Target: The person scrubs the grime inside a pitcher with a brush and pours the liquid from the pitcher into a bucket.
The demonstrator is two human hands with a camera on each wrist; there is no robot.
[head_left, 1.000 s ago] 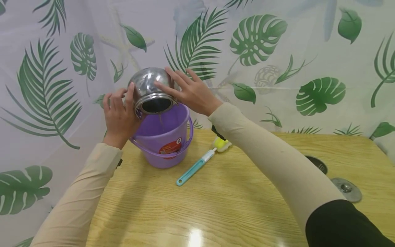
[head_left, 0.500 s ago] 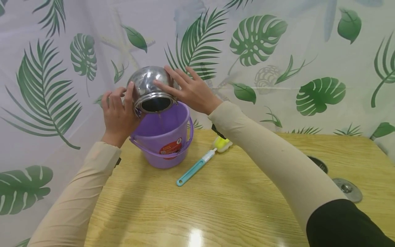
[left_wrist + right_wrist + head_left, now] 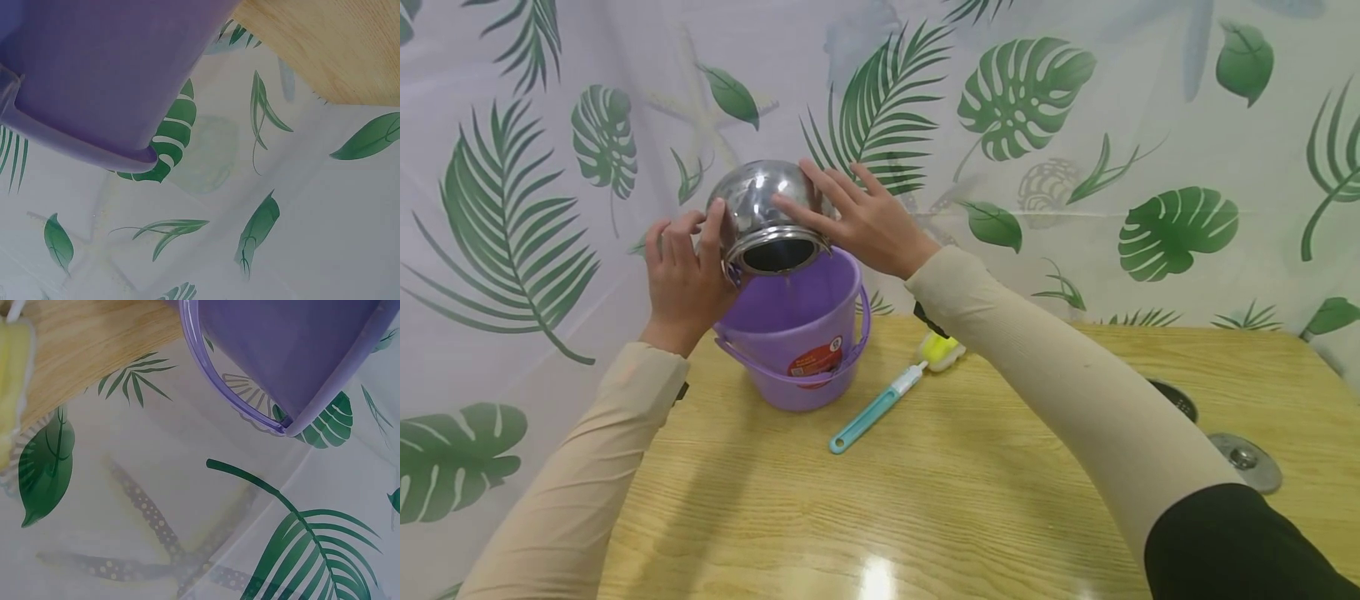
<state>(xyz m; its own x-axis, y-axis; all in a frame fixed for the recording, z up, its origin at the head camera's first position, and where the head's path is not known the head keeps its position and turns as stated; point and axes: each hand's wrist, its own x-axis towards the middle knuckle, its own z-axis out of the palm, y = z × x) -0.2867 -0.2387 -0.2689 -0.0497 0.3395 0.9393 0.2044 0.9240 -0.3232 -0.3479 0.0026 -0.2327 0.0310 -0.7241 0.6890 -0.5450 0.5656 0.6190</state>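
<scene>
A shiny metal teapot (image 3: 763, 196) is tipped mouth-down over the purple bucket (image 3: 797, 350), its dark opening facing me. A thin trickle hangs below its rim, inside the bucket. My left hand (image 3: 688, 275) grips the teapot's left side with curled fingers; the thumb is mostly hidden. From the right, my right hand (image 3: 865, 217) presses fairly straight fingers on the pot's side and upturned base. Neither hand shows in the wrist views, where the bucket wall (image 3: 112, 75) and bucket handle (image 3: 215, 378) appear.
A turquoise-handled sponge brush (image 3: 880, 404) lies right of the bucket on the wooden table (image 3: 925, 500). Its yellow sponge head is partly behind my right sleeve. Farther right are a round metal lid (image 3: 1247, 462) and a perforated strainer (image 3: 1176, 400). A leaf-patterned curtain (image 3: 1075, 208) stands behind.
My left hand and the teapot have shifted very slightly left. The trickle below the rim looks shorter and thinner. The right hand stays in place.
</scene>
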